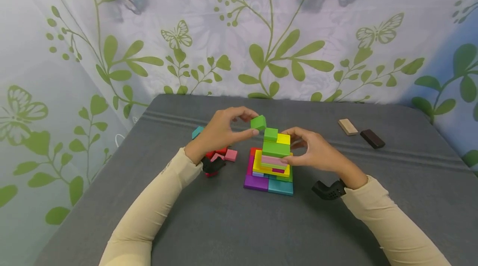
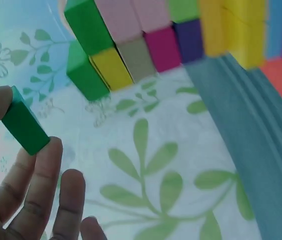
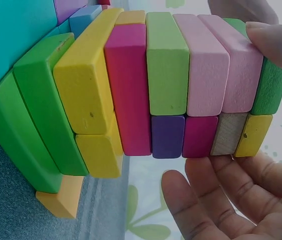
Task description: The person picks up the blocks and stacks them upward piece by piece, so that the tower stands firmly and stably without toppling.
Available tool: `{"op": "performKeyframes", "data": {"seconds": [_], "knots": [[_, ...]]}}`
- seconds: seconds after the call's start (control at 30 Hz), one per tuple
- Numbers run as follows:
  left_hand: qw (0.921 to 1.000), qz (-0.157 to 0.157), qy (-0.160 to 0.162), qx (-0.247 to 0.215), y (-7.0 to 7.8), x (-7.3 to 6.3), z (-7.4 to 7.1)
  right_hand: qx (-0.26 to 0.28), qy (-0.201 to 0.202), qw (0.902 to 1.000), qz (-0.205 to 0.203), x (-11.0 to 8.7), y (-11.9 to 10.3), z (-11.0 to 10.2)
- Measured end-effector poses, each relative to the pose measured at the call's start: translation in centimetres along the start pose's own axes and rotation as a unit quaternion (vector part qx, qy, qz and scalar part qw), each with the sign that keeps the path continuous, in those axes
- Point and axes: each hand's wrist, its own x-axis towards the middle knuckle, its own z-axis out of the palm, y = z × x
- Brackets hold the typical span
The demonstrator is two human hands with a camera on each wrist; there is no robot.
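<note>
My left hand (image 1: 221,130) pinches a small green block (image 1: 258,123) between thumb and fingertips. It is raised just left of the top of a stepped tower of colourful wooden blocks (image 1: 276,150). In the left wrist view, the green block (image 2: 25,122) is apart from the tower, whose layers appear sideways. My right hand (image 1: 317,150) grips the tower's upper layers from the right. In the right wrist view, its thumb lies on a pink block (image 3: 238,65) near the top, and fingertips reach the opposite side by a magenta block (image 3: 200,136).
Loose blocks, including a pink one (image 1: 231,155) and a teal one (image 1: 197,132), lie left of the tower, partly hidden by the left hand. A beige block (image 1: 347,127) and a dark brown block (image 1: 372,138) lie at the right on the grey table (image 1: 231,224).
</note>
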Motion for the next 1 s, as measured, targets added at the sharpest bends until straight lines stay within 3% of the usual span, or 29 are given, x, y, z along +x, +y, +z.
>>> {"op": "performKeyframes", "data": {"seconds": [0.17, 0.43, 0.7, 1.0], "knots": [[0.9991, 0.028, -0.030, 0.014, 1.1, 2.0, 1.7, 0.006, -0.004, 1.0000, -0.004, 0.0, 0.2, 0.0], [0.9891, 0.069, -0.084, 0.099, 1.6, 4.0, 3.4, 0.010, -0.007, 0.9998, -0.019, -0.1, 0.2, -0.2], [0.9835, 0.059, -0.109, 0.132, 1.6, 4.4, 3.9, 0.014, -0.008, 0.9998, -0.012, 0.0, 0.2, -0.2], [0.9836, 0.055, -0.108, 0.134, 1.4, 4.3, 4.0, 0.014, -0.009, 0.9998, -0.009, 0.0, 0.2, -0.2]]}}
